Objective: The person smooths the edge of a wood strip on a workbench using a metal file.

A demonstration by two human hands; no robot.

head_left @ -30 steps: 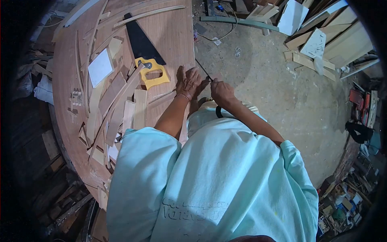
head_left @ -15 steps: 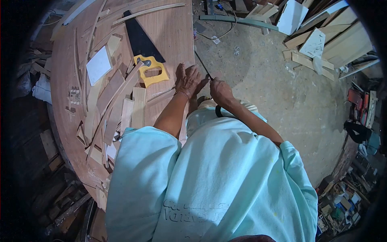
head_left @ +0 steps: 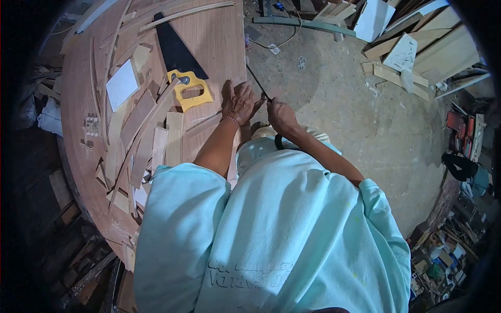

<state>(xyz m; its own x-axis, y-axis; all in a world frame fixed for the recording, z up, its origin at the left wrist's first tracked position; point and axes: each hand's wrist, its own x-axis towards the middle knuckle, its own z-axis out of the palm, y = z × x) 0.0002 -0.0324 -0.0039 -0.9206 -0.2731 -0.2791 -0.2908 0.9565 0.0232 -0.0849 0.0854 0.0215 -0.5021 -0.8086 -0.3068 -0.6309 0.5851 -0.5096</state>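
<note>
My left hand (head_left: 239, 101) rests at the edge of the wooden tabletop (head_left: 222, 47), its fingers spread and pointing forward. A thin wooden strip (head_left: 203, 122) runs toward its wrist; whether the palm presses on it is hidden. My right hand (head_left: 282, 116) is closed around the near end of a thin dark rod-like tool (head_left: 257, 79), just past the table edge. The tool slants forward and left, close by my left thumb; its exact kind is not clear. A handsaw (head_left: 182, 57) with a black blade and yellow handle lies flat to the left of my left hand.
Wood offcuts (head_left: 138, 128) and a white board piece (head_left: 122, 85) lie heaped on the table's left. Boards (head_left: 443, 52) lean at the back right, with a green bar (head_left: 305, 26) on the concrete floor (head_left: 360, 125). Mixed scrap (head_left: 441, 263) lies at the lower right.
The whole view has shifted slightly, with things appearing a little further left and up. Both hands keep nearly the same pose, and my right hand still grips the dark tool.
</note>
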